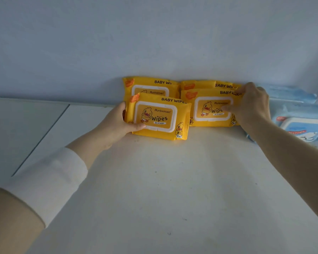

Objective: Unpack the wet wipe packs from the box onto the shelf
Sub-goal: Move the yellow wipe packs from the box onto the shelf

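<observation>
The shelf point(173, 180) is a pale flat surface running back to a plain wall point(154, 33), and it carries every pack in view. The box is not in view, so what is left in it cannot be judged. At the far right two blue packs point(301, 123) lie one behind the other. Four yellow wipe packs stand in two pairs against the wall: a rear left pack point(151, 87), a rear right pack point(200, 85), a front right pack point(209, 109) and a front left pack point(158, 116). All visible flip lids are shut, so the contents are unseen. The left hand point(117, 123) has its grip closed round the left end of the front left pack, thumb on the face. That pack sits tilted and forward of the row. The right hand point(251, 105) grips the right end of the front right pack, thumb on its lid. Assessment: the step in hand is placing and squaring. The next move calls for pushing the front left pack back, level with its neighbour, then releasing both.
</observation>
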The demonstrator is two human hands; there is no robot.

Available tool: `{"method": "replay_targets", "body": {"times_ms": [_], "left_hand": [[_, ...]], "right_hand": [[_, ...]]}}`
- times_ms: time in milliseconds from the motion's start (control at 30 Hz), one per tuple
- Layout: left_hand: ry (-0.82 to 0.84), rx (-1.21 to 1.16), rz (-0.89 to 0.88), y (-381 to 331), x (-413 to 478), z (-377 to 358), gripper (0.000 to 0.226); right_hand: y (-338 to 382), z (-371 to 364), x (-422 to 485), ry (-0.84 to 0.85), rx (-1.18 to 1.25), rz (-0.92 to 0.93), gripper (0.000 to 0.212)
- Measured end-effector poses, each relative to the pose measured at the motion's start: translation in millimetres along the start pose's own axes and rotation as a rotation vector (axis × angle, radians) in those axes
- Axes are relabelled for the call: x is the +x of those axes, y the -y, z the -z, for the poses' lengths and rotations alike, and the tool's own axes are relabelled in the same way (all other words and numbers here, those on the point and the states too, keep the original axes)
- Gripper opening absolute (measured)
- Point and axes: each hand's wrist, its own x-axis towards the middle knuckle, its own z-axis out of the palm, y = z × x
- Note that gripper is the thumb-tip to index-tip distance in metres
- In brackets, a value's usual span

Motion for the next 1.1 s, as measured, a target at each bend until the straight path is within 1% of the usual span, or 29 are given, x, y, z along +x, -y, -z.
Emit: {"method": "replay_targets", "body": {"times_ms": [67, 167, 233, 367, 467, 567, 667, 733, 767, 833, 933, 1033, 1100], "left_hand": [[-0.020, 0.037, -0.022, 2, 0, 2, 0.058], [-0.172, 0.093, -0.079, 6, -1, 0, 0.051], [-0.263, 0.121, -0.099, 8, 0, -1, 0.049], [-0.274, 0.234, -0.113, 5, 4, -3, 0.050], [-0.289, 0.302, -0.109, 1, 7, -6, 0.052], [-0.313, 0.386, -0.062, 2, 11, -7, 0.058], [-0.356, 0.461, 0.001, -3, 9, -9, 0.074], [-0.392, 0.591, 0.005, -10, 2, -9, 0.089], [-0.396, 0.690, -0.019, -16, -4, -9, 0.092], [-0.369, 0.909, -0.131, -30, -18, -8, 0.091], [-0.247, 1.209, -0.312, -53, -42, -10, 0.084], [-0.094, 1.296, -0.368, -77, -76, -19, 0.077], [-0.005, 1.333, -0.404, -89, -108, -32, 0.076]], "right_hand": [[1, 0, -1, 0.000, -0.018, -0.013, 0.053], [3, 1, -1, 0.022, -0.063, -0.040, 0.056], [6, 2, -1, 0.054, -0.130, -0.041, 0.063], [12, 3, -3, 0.102, -0.320, 0.016, 0.071], [12, 2, -1, 0.119, -0.370, 0.031, 0.070], [12, 1, -1, 0.122, -0.397, 0.052, 0.071], [11, -1, -7, 0.099, -0.468, 0.107, 0.058], [10, 0, -14, 0.087, -0.543, 0.156, 0.050], [9, 2, -19, 0.078, -0.584, 0.183, 0.051], [8, 9, -30, 0.070, -0.666, 0.256, 0.059], [4, 24, -60, 0.081, -0.744, 0.353, 0.064], [1, 45, -111, 0.111, -0.708, 0.328, 0.068], [-6, 60, -153, 0.164, -0.681, 0.287, 0.071]]}}
